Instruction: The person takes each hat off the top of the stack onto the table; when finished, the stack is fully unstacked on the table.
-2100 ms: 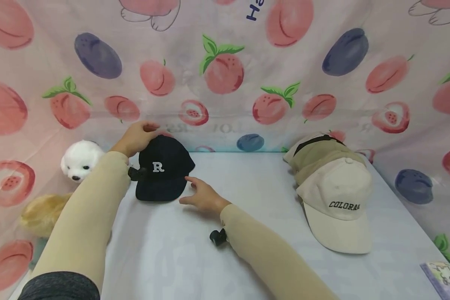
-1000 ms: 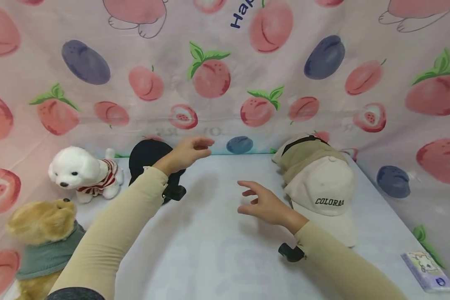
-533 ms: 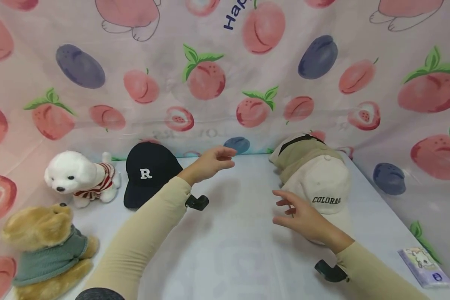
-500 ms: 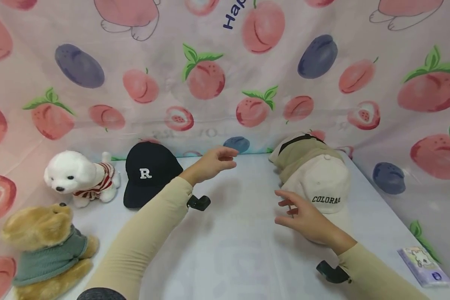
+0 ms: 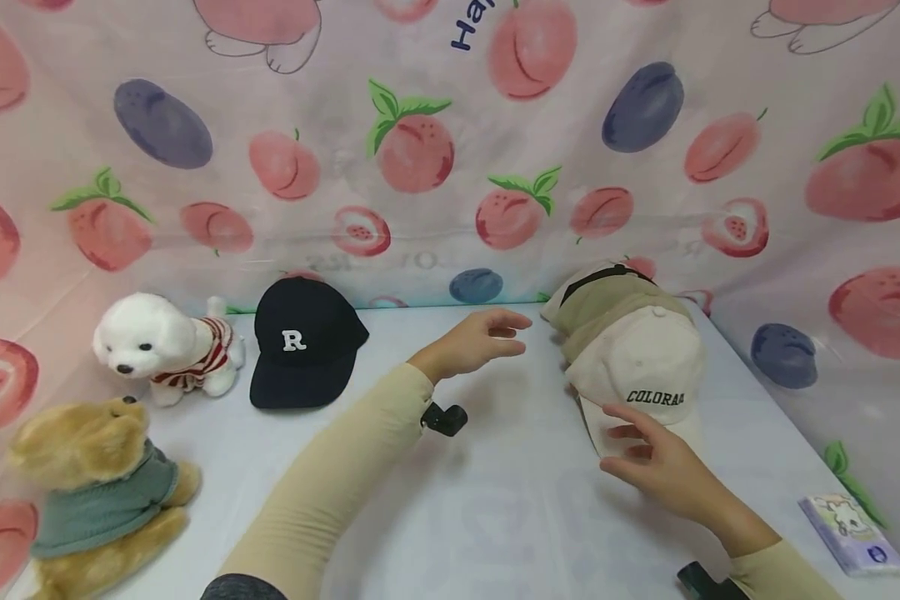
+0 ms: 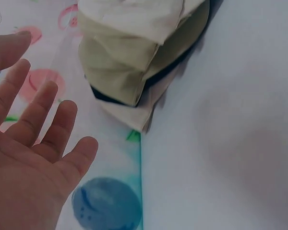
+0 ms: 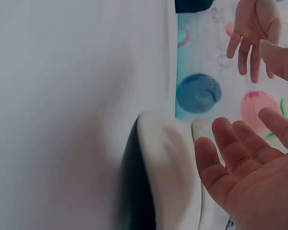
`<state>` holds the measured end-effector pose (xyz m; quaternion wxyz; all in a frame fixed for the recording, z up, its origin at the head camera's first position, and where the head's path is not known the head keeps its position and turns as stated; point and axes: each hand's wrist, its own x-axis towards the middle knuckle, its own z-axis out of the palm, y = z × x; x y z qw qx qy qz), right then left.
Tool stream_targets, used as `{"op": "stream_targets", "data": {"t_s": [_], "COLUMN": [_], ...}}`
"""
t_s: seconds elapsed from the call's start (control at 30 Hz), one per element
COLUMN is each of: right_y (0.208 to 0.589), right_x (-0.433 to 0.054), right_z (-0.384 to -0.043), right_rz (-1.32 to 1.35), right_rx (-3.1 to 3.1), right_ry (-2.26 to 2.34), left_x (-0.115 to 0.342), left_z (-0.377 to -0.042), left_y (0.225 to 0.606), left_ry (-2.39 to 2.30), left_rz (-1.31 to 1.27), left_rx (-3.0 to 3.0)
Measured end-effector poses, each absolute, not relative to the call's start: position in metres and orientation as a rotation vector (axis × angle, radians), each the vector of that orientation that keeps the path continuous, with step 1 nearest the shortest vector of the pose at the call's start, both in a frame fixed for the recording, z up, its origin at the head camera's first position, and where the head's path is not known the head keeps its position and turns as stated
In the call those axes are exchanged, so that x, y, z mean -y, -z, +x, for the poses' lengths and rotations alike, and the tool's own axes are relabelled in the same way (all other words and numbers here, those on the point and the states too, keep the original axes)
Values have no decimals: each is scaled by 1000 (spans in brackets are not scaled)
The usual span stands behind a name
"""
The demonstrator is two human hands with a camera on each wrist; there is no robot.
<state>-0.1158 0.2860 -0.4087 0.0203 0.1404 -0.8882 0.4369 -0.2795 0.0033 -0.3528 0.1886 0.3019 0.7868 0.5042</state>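
A row of overlapping caps stands at the right of the table: the front one is a cream cap (image 5: 645, 358) lettered in black, with an olive cap (image 5: 607, 310) behind it. My left hand (image 5: 480, 340) hovers left of these caps, fingers loosely extended and holding nothing; in the left wrist view the olive cap (image 6: 115, 57) is apart from the fingers. My right hand (image 5: 663, 467) is in front of the cream cap's brim (image 7: 170, 167), fingers spread and nothing in them; whether it touches the brim I cannot tell. A black cap (image 5: 307, 346) with a white R sits at the left back.
At the left are a white plush dog (image 5: 157, 342) in a striped shirt and a tan plush toy (image 5: 97, 492) in a green top. A small purple packet (image 5: 851, 533) lies near the right edge. A fruit-printed curtain (image 5: 420, 275) hangs behind the white table (image 5: 480, 517).
Both hands have moved right, from beside the black cap to near the cream cap. The black cap is now fully uncovered, and both plush toys have come into full view.
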Motion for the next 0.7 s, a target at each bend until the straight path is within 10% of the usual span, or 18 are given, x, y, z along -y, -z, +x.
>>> {"op": "stream_targets", "data": {"t_s": [0.7], "right_y": [425], "right_x": [-344], "right_z": [-97], "right_rz": [98], "right_rx": [2760], "right_ry": [-1147], "left_x": [-64], "left_z": [-285], "left_y": [361], "left_ry": [-1459], "left_rz": [824], "left_rx": [-2122]}}
